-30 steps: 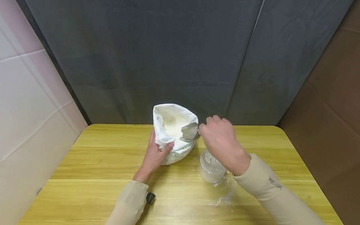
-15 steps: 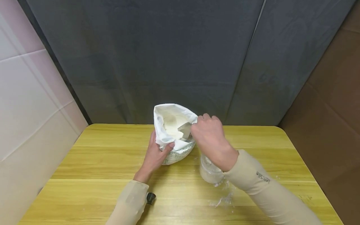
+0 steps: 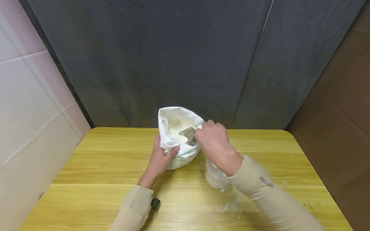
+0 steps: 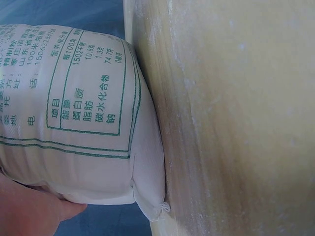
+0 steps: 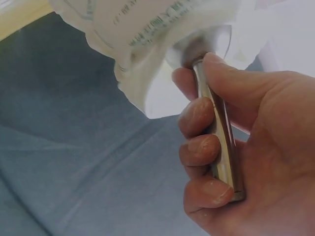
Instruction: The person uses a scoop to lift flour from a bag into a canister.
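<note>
A white cloth flour bag (image 3: 182,159) with green print stands mouth up on the table, its rim folded outward. Pale flour (image 3: 174,129) shows inside. My left hand (image 3: 157,159) grips the bag's left side, thumb over the folded rim. In the right wrist view, my right hand (image 5: 266,123) has its fingers wrapped around the metal handle of a scoop (image 5: 224,147). The head view has that right hand (image 3: 215,143) at the bag's right rim, with the scoop's blade (image 3: 188,134) tilted down into the flour.
A clear round tub (image 3: 215,180) of pale powder stands right of the bag, partly hidden beneath my right forearm. Spilled powder (image 3: 229,205) streaks the wooden table (image 3: 95,166) nearby. Dark curtain (image 3: 173,57) hangs behind the table.
My right hand has moved left with the scoop, bringing its blade from the right rim further into the bag. My left hand and the bag stay nearly still.
</note>
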`<state>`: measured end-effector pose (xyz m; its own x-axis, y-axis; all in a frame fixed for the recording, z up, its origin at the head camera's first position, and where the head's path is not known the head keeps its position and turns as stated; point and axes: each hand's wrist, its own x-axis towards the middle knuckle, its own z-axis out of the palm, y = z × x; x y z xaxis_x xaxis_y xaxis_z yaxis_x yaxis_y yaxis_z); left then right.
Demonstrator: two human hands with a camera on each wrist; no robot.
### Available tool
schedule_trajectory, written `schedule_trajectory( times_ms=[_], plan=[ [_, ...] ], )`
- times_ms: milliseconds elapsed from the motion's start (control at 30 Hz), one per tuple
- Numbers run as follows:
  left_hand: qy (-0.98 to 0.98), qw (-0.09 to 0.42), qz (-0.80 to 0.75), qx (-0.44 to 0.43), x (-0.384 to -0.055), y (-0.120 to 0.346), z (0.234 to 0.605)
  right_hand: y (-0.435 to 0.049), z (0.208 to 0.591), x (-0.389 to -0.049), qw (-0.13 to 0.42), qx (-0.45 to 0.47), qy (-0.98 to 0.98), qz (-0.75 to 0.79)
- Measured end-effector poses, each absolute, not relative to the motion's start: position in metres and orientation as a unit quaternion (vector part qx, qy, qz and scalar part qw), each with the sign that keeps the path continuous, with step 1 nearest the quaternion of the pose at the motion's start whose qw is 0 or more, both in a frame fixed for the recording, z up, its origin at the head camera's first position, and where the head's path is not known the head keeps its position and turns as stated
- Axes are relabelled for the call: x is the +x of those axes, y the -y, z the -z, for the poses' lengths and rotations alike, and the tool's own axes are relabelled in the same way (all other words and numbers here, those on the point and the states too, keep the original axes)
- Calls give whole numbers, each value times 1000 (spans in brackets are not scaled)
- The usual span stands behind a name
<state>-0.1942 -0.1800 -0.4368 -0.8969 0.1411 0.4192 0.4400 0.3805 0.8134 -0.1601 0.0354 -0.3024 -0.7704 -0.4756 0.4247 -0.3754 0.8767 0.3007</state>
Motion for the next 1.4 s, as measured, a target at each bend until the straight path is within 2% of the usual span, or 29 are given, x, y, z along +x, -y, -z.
schedule_trajectory(
  times_ms=[367, 933, 1400],
  plan=[
    [823, 144, 520, -178, -194, 180, 437, -43, 317, -166, 215, 222, 951, 22],
    [823, 142, 520, -179, -195, 181, 437, -60, 333, -169, 274, 217, 934, -80],
    [825, 141, 517, -180, -195, 182, 436, -79, 337, -167, 231, 175, 939, -188]
  ],
)
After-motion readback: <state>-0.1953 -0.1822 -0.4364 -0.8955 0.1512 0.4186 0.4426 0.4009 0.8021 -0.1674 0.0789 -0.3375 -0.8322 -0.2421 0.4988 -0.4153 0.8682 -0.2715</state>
